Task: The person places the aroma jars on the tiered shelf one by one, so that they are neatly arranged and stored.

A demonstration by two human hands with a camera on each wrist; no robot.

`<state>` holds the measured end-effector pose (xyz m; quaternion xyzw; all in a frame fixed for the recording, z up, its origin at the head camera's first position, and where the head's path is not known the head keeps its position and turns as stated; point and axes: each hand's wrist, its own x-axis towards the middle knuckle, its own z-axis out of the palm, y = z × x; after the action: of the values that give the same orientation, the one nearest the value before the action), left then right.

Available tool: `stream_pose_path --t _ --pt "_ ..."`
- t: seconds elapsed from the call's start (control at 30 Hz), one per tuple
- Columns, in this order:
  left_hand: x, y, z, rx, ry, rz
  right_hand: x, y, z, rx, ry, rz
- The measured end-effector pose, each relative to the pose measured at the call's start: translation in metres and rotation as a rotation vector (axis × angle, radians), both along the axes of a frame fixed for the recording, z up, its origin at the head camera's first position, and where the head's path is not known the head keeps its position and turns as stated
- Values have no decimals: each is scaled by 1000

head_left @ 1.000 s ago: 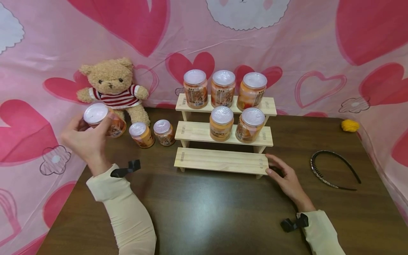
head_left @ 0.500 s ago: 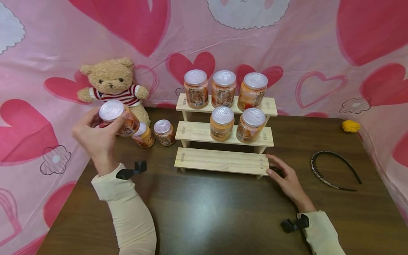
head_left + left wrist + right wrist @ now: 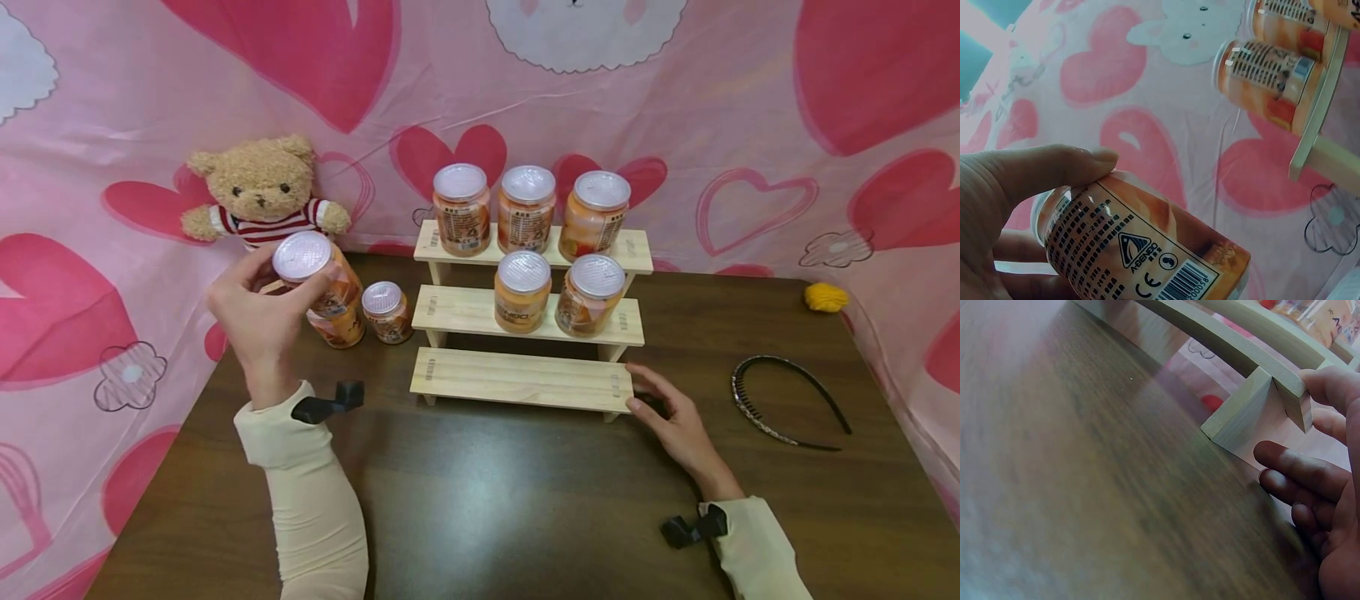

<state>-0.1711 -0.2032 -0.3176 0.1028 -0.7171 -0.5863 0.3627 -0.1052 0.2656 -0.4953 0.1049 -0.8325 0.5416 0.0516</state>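
Note:
In the head view my left hand [image 3: 262, 325] grips a jar [image 3: 342, 282] near its pale ridged lid, thumb on one side and fingers on the other. The jar is tilted in the air, its orange printed label facing the left wrist camera [image 3: 1141, 244]. It overlaps a standing jar [image 3: 343, 327] on the dark table. One more jar [image 3: 388, 315] stands just right of that one. My right hand [image 3: 678, 425] pinches the right end of the lowest step of a wooden display stand [image 3: 517, 379] between thumb and index finger; the other fingers [image 3: 1304, 469] are loosely bent beside the end support.
Three jars stand on the stand's top step [image 3: 637, 246], and two on the right part of its middle step [image 3: 450, 308]. A teddy bear [image 3: 258, 187] sits at the back left. A black headband [image 3: 738, 400] and a yellow ball of yarn [image 3: 827, 297] lie at the right.
My left hand has carried the jar to the right, from in front of the bear to over the standing jar. My right hand stays at the stand's end.

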Motion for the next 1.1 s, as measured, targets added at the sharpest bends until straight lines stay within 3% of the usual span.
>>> stream_pose_path --t 0.23,0.83,1.1 --pt "-1 11 -1 -28 31 -63 0 0 0 0 -1 -1" --pt "-7 46 -2 -84 -3 -223 0 0 -1 0 -4 2" --pt "-13 63 -11 -104 0 -273 0 0 -1 -2 6 7"
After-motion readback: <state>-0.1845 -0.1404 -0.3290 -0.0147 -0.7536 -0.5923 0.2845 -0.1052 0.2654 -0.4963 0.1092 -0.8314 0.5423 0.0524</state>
